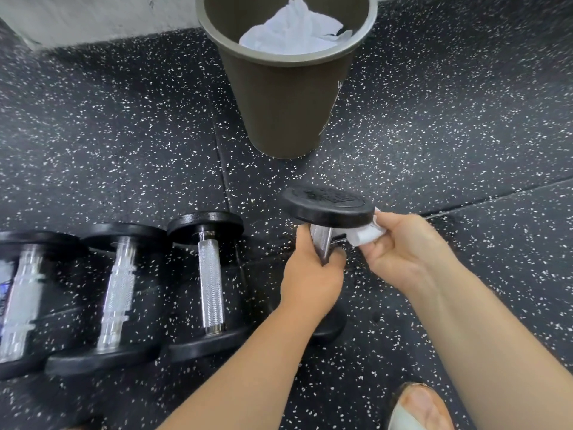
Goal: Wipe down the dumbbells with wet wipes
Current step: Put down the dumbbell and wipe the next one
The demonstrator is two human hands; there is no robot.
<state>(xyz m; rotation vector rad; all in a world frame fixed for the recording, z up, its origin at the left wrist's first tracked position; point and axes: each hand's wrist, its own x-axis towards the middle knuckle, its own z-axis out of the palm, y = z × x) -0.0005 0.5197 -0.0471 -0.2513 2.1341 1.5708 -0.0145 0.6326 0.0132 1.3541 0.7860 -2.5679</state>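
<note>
Near the centre of the view, a shade toward 3 o'clock, the dumbbell being cleaned (328, 204) stands almost upright over the speckled rubber floor (124, 135). The left hand (313, 274) is clenched around its knurled steel handle, which seems meant to steady the weight and turn the upper head toward the cloth. Its lower head shows below the left wrist; whether it rests on the floor cannot be told. The right hand (403, 246) pinches a bunched white wet wipe (367, 235) and presses it against the underside and rim of the upper head at that head's 4 o'clock edge, a spot that would be hard to reach with the weight lying flat.

At 8 to 9 o'clock three more dumbbells lie side by side, handles running from 12 to 6: the nearest dumbbell (210, 274), the middle dumbbell (119, 287) and the far-left dumbbell (21, 293), probably lined up so each can be taken in turn. At 12 o'clock an olive bin (288, 103) stands within easy reach, with crumpled white wipes (291, 29) inside it, likely spent ones.

Raised lettering marks the top face of the held head, but blur makes it unreadable. A white mark on the bin's 3 o'clock side is turned away and cannot be read either.
</note>
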